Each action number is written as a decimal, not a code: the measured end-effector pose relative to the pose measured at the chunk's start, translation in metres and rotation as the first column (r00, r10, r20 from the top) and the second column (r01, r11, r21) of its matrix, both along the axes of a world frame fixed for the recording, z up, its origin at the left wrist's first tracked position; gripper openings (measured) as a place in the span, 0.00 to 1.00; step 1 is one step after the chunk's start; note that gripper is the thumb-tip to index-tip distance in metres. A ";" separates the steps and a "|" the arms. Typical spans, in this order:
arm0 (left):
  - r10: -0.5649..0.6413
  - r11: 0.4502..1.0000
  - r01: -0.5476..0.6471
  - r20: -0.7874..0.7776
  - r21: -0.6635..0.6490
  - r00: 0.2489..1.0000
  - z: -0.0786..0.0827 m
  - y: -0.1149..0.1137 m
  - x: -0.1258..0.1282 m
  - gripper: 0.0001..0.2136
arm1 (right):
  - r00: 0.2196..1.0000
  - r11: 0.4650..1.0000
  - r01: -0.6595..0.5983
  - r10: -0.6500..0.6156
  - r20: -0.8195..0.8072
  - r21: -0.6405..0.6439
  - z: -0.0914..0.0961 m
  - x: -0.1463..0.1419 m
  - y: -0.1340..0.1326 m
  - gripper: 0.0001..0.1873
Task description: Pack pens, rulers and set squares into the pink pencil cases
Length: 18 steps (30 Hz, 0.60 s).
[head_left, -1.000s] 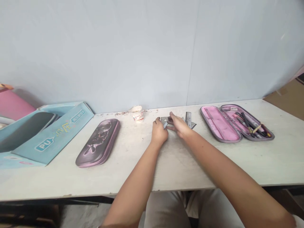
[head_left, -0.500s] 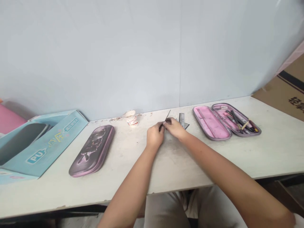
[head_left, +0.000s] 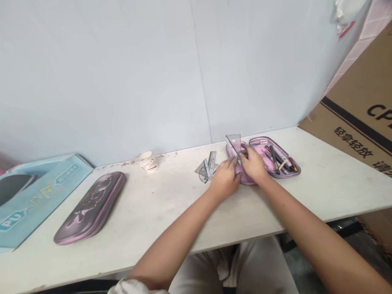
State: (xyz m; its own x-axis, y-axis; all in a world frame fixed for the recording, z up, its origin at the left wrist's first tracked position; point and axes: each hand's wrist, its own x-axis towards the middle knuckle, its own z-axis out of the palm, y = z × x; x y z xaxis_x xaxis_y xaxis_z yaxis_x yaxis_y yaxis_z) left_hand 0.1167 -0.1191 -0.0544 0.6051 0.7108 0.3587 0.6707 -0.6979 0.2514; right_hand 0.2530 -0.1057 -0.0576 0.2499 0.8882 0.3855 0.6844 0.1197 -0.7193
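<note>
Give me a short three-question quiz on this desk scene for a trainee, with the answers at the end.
1. True or false: in this view, the closed purple pencil case lies to the right of the open pencil case.

2. What stands up at the left hand and right hand, above the open case?
A. a paper cup
B. a clear set square
C. a stapler

3. Fill in the gap: in this view, the cardboard box stands beyond the ____ end of the table.

Key: 1 false; 2 B; 3 right.
</note>
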 end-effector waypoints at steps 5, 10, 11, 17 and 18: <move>0.029 0.999 -0.031 -0.086 -0.024 0.996 -0.009 0.001 0.023 0.22 | 0.961 0.992 0.071 -0.040 0.275 -0.104 -0.013 0.018 -0.005 0.21; 0.060 0.998 -0.061 -0.086 -0.004 0.994 -0.008 0.008 0.013 0.19 | 0.904 0.987 0.130 -0.079 0.420 -0.095 -0.014 0.015 -0.009 0.20; 0.074 0.997 -0.074 -0.081 0.002 0.994 -0.007 0.010 0.008 0.20 | 0.899 0.990 0.125 -0.085 0.430 -0.064 -0.014 0.015 -0.010 0.20; 0.137 0.984 -0.155 -0.186 -0.087 0.973 -0.003 0.028 -0.048 0.21 | 0.899 0.995 0.043 -0.080 0.431 0.095 -0.023 0.016 -0.007 0.19; 0.132 0.979 -0.162 -0.226 -0.123 0.965 -0.003 0.030 -0.059 0.22 | 0.896 0.993 0.034 -0.081 0.436 0.116 -0.025 0.017 -0.006 0.19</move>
